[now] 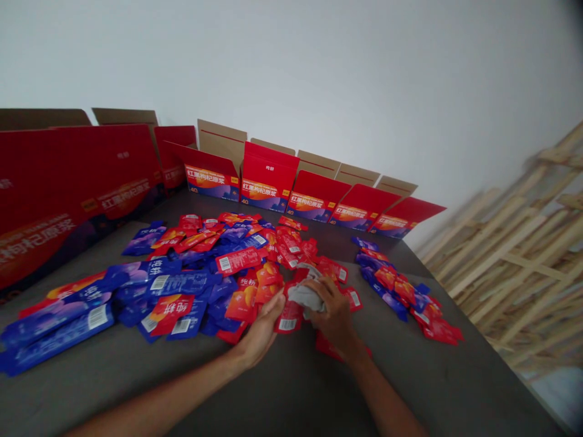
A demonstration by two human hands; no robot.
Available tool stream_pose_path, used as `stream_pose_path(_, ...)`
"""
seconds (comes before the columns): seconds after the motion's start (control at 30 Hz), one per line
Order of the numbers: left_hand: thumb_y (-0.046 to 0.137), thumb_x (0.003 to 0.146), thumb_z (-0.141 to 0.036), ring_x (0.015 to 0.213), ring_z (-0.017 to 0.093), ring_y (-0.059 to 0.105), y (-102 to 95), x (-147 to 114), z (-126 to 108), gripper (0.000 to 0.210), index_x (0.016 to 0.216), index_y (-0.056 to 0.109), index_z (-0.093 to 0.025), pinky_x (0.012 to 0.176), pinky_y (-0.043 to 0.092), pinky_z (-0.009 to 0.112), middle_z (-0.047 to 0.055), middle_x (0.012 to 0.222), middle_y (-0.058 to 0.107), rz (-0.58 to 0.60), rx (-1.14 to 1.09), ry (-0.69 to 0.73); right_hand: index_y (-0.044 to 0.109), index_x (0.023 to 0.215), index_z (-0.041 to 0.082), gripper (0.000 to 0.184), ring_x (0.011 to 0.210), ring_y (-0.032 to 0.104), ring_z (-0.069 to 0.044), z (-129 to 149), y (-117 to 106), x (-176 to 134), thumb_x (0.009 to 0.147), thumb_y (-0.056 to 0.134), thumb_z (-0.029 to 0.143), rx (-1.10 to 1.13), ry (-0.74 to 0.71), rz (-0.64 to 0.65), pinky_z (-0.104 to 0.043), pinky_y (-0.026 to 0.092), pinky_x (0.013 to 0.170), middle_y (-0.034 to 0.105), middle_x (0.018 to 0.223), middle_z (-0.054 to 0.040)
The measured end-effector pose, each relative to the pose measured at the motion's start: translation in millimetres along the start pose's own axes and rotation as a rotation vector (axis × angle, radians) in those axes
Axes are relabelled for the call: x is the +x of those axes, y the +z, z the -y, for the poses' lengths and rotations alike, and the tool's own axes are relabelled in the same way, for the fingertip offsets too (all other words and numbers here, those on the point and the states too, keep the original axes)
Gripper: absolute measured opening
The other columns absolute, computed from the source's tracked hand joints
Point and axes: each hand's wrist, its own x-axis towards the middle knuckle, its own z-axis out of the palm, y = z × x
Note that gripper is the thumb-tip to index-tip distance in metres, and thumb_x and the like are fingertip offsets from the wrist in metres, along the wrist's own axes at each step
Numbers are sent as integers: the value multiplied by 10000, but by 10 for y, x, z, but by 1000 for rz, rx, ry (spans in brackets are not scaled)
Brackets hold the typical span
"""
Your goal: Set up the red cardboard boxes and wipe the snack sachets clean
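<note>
My left hand (pixel 262 332) grips the left edge of a red pouch (pixel 289 317) that has a white barcode label near its bottom. A crumpled grey cloth (pixel 306 295) is bunched in my right hand (pixel 331 309), against the upper right of that pouch. Both hands are at the front of a heap of flat red pouches (pixel 237 261) and blue pouches (pixel 184 284) on the dark table. Another red pouch (pixel 328 347) lies partly hidden under my right wrist. The fingertips behind the held pouch are hidden.
Open red cartons (pixel 268 182) stand in a row along the back of the dark table (pixel 282 388). Larger red cartons (pixel 77 200) line the left side. A smaller strip of mixed pouches (pixel 396 285) lies at right. Wooden pallets (pixel 514 267) stand beyond the table's right edge.
</note>
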Motion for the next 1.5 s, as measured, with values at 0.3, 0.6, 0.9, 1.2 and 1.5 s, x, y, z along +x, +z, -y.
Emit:
stream_pose_path(0.3,794,881,-507,1398,318,585,7,34,-71,529,1313,722,-211,1212,411,462,117,1385,723,-39,-43,17,701,1224,252,420,1023,713,-242,10,15,7,830,727,107,17,-16,111,-319,605,789,705,1125,-79)
stream_pose_path(0.6,799,875,-503,1374,321,606,-5,45,-129,537,1318,717,-210,1205,419,463,114,1364,734,-60,-46,21,708,1236,256,441,1009,710,-233,57,5,15,826,729,94,1,-40,164,-312,597,782,708,1129,-80)
stream_pose_path(0.9,797,890,-468,1411,310,573,54,-27,-57,490,1305,734,-216,1234,383,463,104,1373,731,29,-58,-13,682,1234,253,405,1042,694,-241,-33,-40,17,859,706,104,58,54,32,-332,592,832,685,1146,-75)
stream_pose_path(1.2,778,909,-442,1357,305,620,28,63,-282,430,1267,737,-206,1196,445,439,99,1320,756,-100,-97,73,657,1293,276,542,1024,704,-241,114,-24,43,806,698,39,-12,-31,363,-323,595,783,681,1195,-82)
stream_pose_path(1.5,792,887,-485,1413,324,572,59,-9,-136,486,1296,743,-227,1237,383,468,103,1365,736,34,-19,18,633,1237,240,408,1092,687,-257,-3,-24,25,852,651,106,87,146,18,-378,582,904,689,1181,-86)
